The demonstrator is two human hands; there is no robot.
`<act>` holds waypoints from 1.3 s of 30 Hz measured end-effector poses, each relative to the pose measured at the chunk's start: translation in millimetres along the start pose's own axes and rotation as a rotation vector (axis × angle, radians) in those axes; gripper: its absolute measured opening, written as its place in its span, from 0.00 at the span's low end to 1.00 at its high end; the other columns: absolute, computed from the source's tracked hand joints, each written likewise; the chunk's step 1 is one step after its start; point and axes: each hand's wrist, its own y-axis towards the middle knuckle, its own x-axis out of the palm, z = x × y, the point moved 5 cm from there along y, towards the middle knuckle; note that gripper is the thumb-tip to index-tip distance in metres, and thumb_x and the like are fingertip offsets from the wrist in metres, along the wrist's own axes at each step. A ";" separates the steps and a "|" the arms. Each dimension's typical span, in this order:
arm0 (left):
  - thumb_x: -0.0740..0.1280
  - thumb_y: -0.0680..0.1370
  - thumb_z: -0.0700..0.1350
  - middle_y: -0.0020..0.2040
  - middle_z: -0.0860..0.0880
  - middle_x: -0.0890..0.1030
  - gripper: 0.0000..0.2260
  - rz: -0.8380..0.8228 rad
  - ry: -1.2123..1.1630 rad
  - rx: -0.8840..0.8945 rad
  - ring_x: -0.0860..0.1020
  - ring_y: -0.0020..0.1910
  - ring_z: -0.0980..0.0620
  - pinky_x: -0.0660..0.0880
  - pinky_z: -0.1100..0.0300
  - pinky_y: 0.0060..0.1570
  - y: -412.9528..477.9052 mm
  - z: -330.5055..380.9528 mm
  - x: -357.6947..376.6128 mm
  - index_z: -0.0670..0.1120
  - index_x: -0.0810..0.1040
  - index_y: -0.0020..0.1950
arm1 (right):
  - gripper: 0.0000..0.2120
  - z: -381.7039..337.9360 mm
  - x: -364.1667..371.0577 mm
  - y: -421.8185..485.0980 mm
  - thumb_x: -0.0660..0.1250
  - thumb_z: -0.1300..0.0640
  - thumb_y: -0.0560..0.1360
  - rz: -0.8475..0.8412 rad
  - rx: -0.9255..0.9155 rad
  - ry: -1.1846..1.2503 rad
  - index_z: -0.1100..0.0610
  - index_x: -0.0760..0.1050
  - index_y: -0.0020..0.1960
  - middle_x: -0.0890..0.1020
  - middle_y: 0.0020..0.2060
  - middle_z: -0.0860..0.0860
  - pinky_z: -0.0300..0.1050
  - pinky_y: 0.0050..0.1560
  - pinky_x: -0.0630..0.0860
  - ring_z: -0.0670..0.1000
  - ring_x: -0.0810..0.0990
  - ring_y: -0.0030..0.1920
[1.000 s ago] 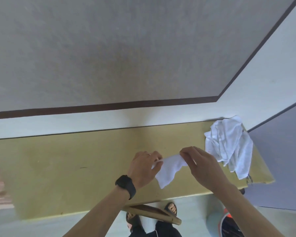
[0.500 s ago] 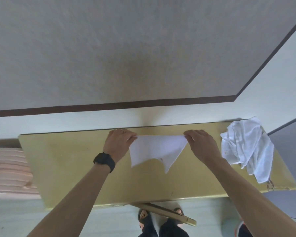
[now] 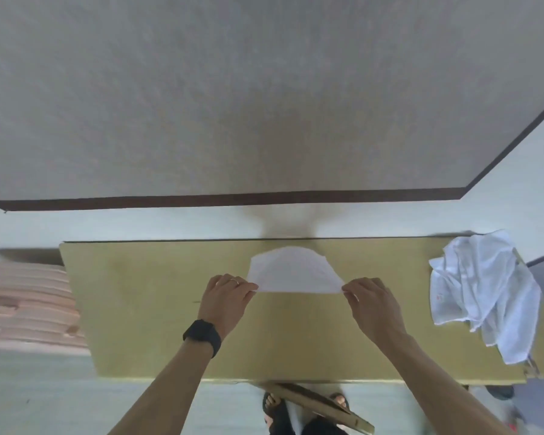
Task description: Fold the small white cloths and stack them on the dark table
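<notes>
Left hand (image 3: 225,298) and right hand (image 3: 372,301) each pinch a cloth (image 3: 291,273) corner; uneven pull risks a skewed fold

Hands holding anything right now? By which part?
One small white cloth. The left hand pinches its near-left corner, the right hand its near-right corner; the rest fans out beyond them.

Head-worn camera looks steeply down, close above the table (image 3: 145,309).
</notes>
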 end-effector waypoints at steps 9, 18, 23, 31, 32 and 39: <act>0.66 0.75 0.51 0.36 0.58 0.83 0.08 -0.400 -0.070 -0.151 0.81 0.39 0.52 0.72 0.57 0.46 -138.3 26.8 86.9 0.57 0.83 0.40 | 0.11 12.0 83.7 -135.0 0.64 0.58 0.79 -0.461 0.155 -0.034 0.49 0.83 0.54 0.82 0.56 0.44 0.43 0.57 0.71 0.51 0.74 0.59; 0.61 0.82 0.52 0.56 0.56 0.83 0.11 -0.511 -0.274 -0.321 0.76 0.59 0.51 0.67 0.55 0.62 -150.5 13.5 93.4 0.54 0.82 0.58 | 0.10 17.2 90.9 -149.8 0.63 0.52 0.80 -0.616 0.300 0.160 0.48 0.82 0.57 0.82 0.55 0.44 0.41 0.54 0.69 0.49 0.75 0.58; 0.70 0.78 0.50 0.47 0.58 0.84 0.04 -0.337 -0.639 -0.643 0.80 0.48 0.57 0.75 0.60 0.53 -106.6 -15.8 93.4 0.55 0.84 0.50 | 0.05 22.7 91.2 -80.7 0.67 0.51 0.79 -0.407 0.517 0.433 0.48 0.81 0.51 0.83 0.44 0.43 0.35 0.46 0.70 0.45 0.80 0.46; 0.70 0.78 0.50 0.42 0.61 0.83 0.05 -0.206 -0.780 -0.828 0.79 0.42 0.62 0.70 0.75 0.43 -61.5 -43.2 135.3 0.60 0.84 0.51 | 0.05 34.8 140.8 -27.0 0.66 0.53 0.79 -0.234 0.611 0.547 0.48 0.80 0.52 0.82 0.43 0.41 0.28 0.43 0.68 0.43 0.80 0.46; 0.70 0.78 0.50 0.42 0.62 0.83 0.06 -0.207 -0.769 -0.833 0.79 0.42 0.63 0.70 0.77 0.42 -59.8 -45.9 142.5 0.60 0.84 0.52 | 0.06 36.1 147.3 -24.7 0.65 0.54 0.80 -0.230 0.596 0.523 0.48 0.80 0.52 0.82 0.43 0.41 0.28 0.43 0.68 0.42 0.80 0.46; 0.67 0.79 0.53 0.44 0.61 0.83 0.07 -0.264 -0.660 -0.839 0.79 0.44 0.62 0.68 0.78 0.41 -61.8 -57.1 168.0 0.60 0.84 0.54 | 0.08 35.8 164.1 -17.1 0.64 0.56 0.79 -0.198 0.510 0.356 0.50 0.81 0.53 0.81 0.43 0.45 0.28 0.42 0.66 0.46 0.78 0.42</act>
